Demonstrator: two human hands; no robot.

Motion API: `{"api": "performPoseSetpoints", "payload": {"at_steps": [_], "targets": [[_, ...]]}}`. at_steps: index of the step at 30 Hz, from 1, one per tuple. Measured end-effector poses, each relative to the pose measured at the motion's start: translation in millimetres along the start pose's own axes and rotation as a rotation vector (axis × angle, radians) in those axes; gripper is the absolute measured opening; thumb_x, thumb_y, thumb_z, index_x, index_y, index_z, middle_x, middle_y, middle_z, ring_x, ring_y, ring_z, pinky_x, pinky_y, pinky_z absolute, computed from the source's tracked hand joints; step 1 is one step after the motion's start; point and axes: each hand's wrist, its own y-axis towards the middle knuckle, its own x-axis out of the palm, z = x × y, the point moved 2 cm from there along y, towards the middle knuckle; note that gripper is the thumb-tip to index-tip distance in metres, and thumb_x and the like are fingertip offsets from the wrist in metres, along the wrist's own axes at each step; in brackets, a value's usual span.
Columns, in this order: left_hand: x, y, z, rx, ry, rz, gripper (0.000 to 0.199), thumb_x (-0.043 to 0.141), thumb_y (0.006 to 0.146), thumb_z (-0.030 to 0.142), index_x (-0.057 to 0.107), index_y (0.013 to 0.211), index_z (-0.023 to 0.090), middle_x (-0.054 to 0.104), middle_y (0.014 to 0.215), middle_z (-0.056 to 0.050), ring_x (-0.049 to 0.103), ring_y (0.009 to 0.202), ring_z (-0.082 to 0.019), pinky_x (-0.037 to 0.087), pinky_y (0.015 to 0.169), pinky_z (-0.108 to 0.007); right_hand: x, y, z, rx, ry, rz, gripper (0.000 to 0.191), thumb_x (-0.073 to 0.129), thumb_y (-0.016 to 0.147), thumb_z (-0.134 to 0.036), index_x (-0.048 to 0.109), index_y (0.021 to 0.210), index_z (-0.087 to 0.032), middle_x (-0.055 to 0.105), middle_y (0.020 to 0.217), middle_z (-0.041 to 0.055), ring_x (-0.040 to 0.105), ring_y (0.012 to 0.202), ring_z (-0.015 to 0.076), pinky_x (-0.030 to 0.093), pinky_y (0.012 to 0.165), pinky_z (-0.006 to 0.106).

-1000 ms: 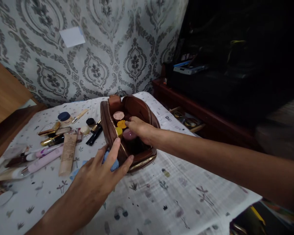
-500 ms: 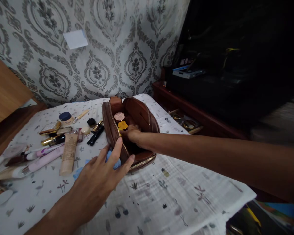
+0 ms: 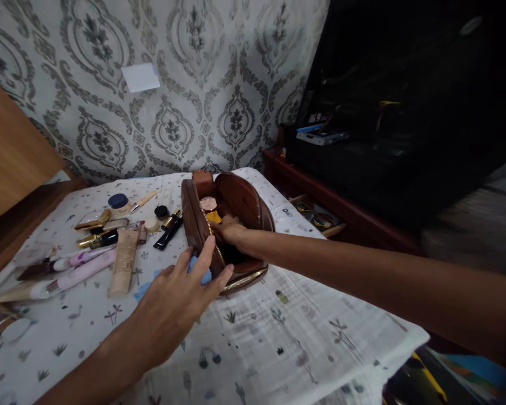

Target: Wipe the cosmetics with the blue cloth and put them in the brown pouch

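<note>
A brown makeup bag (image 3: 190, 211) stands on the cloth-covered table with its gold zip wide open. My left hand (image 3: 179, 292) holds its near left rim, index fingertip and thumb on the zipped edge. My right hand (image 3: 235, 232) reaches inside; its fingers are mostly hidden, so what they hold cannot be seen. Beside that hand in the bag lie a yellow item (image 3: 213, 217) and a round pinkish item (image 3: 208, 203). Something soft and blue (image 3: 202, 272) shows between my left fingers and against the bag.
Left of the bag lie a beige squeeze tube (image 3: 123, 264), a black tube (image 3: 164, 239), a blue-lidded jar (image 3: 118, 202), pink-handled brushes (image 3: 82, 271) and several other cosmetics. Patterned wallpaper (image 3: 172, 132) rises behind. An open drawer (image 3: 333, 229) sits at the right.
The whole view has shifted slightly, with the bag and cosmetics appearing a little further right. My right hand remains inside the bag, and my left hand stays on its rim.
</note>
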Motion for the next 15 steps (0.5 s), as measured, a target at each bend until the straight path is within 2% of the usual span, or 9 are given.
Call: {"api": "performPoseSetpoints", "payload": {"at_steps": [2,4,5,7,9,11,13,15], "targets": [[-1.6,1,0,0.004,-0.005,-0.023,0.1,0.073,0.065,0.004,0.035,0.152,0.035,0.017,0.166,-0.016,0.053,0.127,-0.037,0.063,0.072,-0.036,-17,-8,-11,0.021,0.044,0.016,0.05,0.042,0.101,-0.042,0.058,0.128,-0.003,0.062,0.13,0.0287,0.063,0.119,0.0341,0.052,0.095,0.046],[-2.9,1,0,0.015,-0.004,-0.046,0.101,0.073,0.066,0.005,0.032,0.153,0.034,0.017,0.166,-0.017,0.053,0.128,-0.037,0.063,0.072,-0.035,-39,-21,-19,-0.04,0.115,0.029,0.045,0.034,0.105,-0.041,0.063,0.121,-0.01,0.067,0.125,0.0197,0.066,0.113,0.026,0.053,0.095,0.038],[-3.6,2,-1,0.022,-0.003,-0.053,0.101,0.073,0.066,0.004,0.031,0.153,0.034,0.016,0.167,-0.017,0.053,0.128,-0.036,0.062,0.072,-0.034,-52,-30,-22,-0.122,0.178,0.057,0.046,0.029,0.106,-0.042,0.063,0.12,-0.015,0.068,0.125,0.013,0.066,0.113,0.0207,0.053,0.095,0.032],[-5.0,2,-2,0.036,-0.006,-0.053,0.101,0.071,0.067,0.003,0.029,0.154,0.032,0.012,0.167,-0.018,0.053,0.128,-0.036,0.062,0.07,-0.033,-75,-52,-20,-0.323,0.482,0.153,0.041,0.035,0.105,-0.041,0.065,0.116,-0.016,0.07,0.121,0.0115,0.067,0.11,0.0194,0.054,0.091,0.03],[-6.2,1,-4,0.048,-0.02,-0.038,0.101,0.068,0.067,0.0,0.027,0.155,0.031,0.008,0.168,-0.019,0.052,0.13,-0.037,0.061,0.068,-0.031,-90,-75,-9,-0.398,0.624,0.221,0.037,0.04,0.103,-0.042,0.067,0.11,-0.017,0.073,0.109,0.0106,0.07,0.098,0.019,0.056,0.08,0.029],[-5.8,-1,-6,0.056,-0.049,-0.026,0.1,0.064,0.068,-0.003,0.026,0.155,0.03,0.005,0.168,-0.018,0.049,0.133,-0.038,0.06,0.064,-0.028,-94,-97,4,-0.422,0.646,0.288,0.033,0.049,0.099,-0.045,0.069,0.099,-0.019,0.073,0.092,0.0078,0.069,0.078,0.0173,0.053,0.064,0.026],[-2.1,-6,-9,0.055,-0.101,-0.003,0.097,0.058,0.072,-0.004,0.024,0.156,0.031,0.005,0.169,-0.017,0.046,0.137,-0.037,0.057,0.061,-0.024,-86,-116,15,-0.445,0.583,0.35,0.031,0.055,0.096,-0.048,0.07,0.089,-0.022,0.069,0.073,0.0033,0.062,0.058,0.015,0.046,0.05,0.025],[6.0,-13,-11,0.039,-0.163,0.058,0.091,0.052,0.078,-0.004,0.02,0.157,0.031,0.008,0.168,-0.017,0.044,0.14,-0.034,0.056,0.06,-0.02,-69,-131,22,-0.469,0.461,0.386,0.03,0.056,0.096,-0.045,0.068,0.078,-0.024,0.063,0.061,0.0005,0.057,0.051,0.0143,0.043,0.049,0.026]]}}
